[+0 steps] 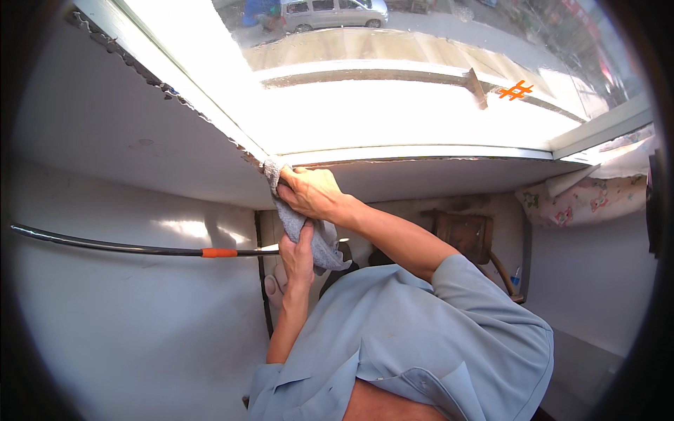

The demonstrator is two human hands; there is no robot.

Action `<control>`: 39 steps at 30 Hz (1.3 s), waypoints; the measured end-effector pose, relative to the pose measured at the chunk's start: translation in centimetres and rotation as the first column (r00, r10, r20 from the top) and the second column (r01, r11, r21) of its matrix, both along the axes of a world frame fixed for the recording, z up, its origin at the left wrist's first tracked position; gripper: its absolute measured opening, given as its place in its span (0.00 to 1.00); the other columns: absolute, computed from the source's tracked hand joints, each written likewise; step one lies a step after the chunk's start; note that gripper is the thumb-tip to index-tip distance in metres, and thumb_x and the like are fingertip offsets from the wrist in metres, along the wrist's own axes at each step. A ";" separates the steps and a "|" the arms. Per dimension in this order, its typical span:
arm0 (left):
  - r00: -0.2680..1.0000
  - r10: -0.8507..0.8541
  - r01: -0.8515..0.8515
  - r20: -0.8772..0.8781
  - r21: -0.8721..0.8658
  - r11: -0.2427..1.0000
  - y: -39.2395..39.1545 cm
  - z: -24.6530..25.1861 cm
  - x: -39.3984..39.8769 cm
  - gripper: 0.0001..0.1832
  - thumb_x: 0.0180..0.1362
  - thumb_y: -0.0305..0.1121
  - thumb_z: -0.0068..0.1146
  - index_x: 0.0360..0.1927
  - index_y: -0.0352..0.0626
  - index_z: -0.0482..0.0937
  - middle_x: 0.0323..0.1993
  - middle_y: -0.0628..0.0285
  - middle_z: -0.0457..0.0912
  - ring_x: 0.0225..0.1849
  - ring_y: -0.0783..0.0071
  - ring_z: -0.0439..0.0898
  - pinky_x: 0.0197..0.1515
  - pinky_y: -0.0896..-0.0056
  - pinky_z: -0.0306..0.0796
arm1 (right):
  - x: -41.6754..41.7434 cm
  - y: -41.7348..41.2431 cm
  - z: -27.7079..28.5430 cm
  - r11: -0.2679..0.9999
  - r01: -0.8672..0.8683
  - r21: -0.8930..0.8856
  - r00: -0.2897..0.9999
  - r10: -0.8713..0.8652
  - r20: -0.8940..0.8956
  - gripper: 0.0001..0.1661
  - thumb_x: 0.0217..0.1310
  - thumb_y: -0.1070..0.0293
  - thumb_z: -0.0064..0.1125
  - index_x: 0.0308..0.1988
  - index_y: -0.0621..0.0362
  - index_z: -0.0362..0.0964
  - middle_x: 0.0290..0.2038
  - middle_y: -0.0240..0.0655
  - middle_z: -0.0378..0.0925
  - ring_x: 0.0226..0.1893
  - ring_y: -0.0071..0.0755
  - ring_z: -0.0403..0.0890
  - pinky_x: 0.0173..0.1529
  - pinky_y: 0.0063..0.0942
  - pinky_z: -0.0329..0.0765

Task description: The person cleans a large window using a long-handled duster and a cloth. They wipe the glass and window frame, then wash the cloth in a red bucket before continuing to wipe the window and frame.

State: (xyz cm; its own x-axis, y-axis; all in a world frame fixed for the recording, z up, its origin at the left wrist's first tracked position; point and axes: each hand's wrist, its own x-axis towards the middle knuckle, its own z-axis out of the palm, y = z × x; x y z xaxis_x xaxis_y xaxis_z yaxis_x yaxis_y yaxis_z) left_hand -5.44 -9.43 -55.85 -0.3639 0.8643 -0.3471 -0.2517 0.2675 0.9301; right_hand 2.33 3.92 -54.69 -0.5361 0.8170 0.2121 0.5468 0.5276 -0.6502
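A grey cloth (297,218) hangs between my two hands just below the lower left corner of the window frame (421,153). My right hand (311,190) grips its upper part, pressing it near that corner where the frame meets the wall. Lower down, my left hand (299,252) holds the middle of the cloth with the thumb on top, and the loose end drapes beside it. A dark pole with an orange band (219,253) reaches from the left to my left hand; whether that hand also holds it cannot be told.
Rough, chipped plaster (174,93) edges the frame. A wooden chair (463,237) stands on the floor below, with pink slippers (274,287) at the left. Floral fabric (584,202) lies at the right. Through the glass, a silver van (334,14) shows on the street.
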 end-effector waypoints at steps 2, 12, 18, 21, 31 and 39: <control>1.000 -0.019 0.019 -0.008 -0.025 1.000 0.4 0.3 0.0 0.18 0.62 0.37 0.60 0.48 0.31 0.80 0.40 0.64 0.82 0.40 0.79 0.75 0.45 0.74 0.69 | 0.2 0.2 0.4 0.999 -0.008 0.039 0.997 0.005 0.077 0.17 0.63 0.58 0.52 0.47 0.56 0.67 0.24 0.48 0.79 0.25 0.56 0.81 0.31 0.49 0.75; 0.996 -0.023 0.025 0.084 -0.020 0.999 1.4 -2.9 0.8 0.21 0.60 0.40 0.62 0.47 0.31 0.80 0.38 0.63 0.82 0.38 0.77 0.75 0.43 0.71 0.69 | 0.7 2.8 3.0 0.941 -0.254 0.226 0.893 0.138 0.427 0.14 0.61 0.62 0.54 0.37 0.62 0.68 0.17 0.44 0.76 0.16 0.47 0.80 0.19 0.42 0.73; 0.999 -0.012 0.012 0.045 -0.006 1.000 1.9 -2.9 1.9 0.22 0.57 0.44 0.65 0.40 0.30 0.81 0.31 0.63 0.81 0.33 0.77 0.74 0.39 0.69 0.69 | 1.0 2.8 3.9 0.939 -0.289 0.188 0.818 0.141 0.558 0.13 0.61 0.62 0.53 0.32 0.62 0.70 0.17 0.45 0.77 0.17 0.48 0.81 0.21 0.44 0.75; 0.999 -0.045 0.045 0.025 -0.035 0.998 1.6 -2.6 2.5 0.21 0.57 0.43 0.64 0.37 0.31 0.82 0.28 0.64 0.82 0.31 0.77 0.74 0.36 0.68 0.70 | 2.7 2.6 4.7 0.949 -0.267 0.167 0.837 0.143 0.528 0.16 0.62 0.59 0.53 0.33 0.63 0.70 0.17 0.45 0.77 0.18 0.50 0.81 0.24 0.44 0.76; 0.996 -0.093 0.093 0.006 -0.054 0.994 1.3 -3.1 2.2 0.22 0.58 0.44 0.63 0.41 0.31 0.81 0.31 0.62 0.82 0.33 0.78 0.75 0.39 0.69 0.70 | 1.9 2.8 4.8 0.955 -0.296 0.019 0.822 0.244 0.515 0.18 0.59 0.61 0.54 0.44 0.62 0.65 0.18 0.44 0.77 0.19 0.49 0.80 0.24 0.45 0.71; 0.998 -0.047 0.048 0.042 -0.023 0.999 1.7 -2.8 2.1 0.19 0.58 0.41 0.64 0.38 0.30 0.81 0.27 0.65 0.81 0.30 0.80 0.74 0.35 0.70 0.69 | 1.7 2.7 5.8 0.970 -0.239 0.043 0.823 0.179 0.539 0.16 0.63 0.59 0.53 0.43 0.61 0.67 0.19 0.44 0.78 0.19 0.49 0.80 0.24 0.45 0.72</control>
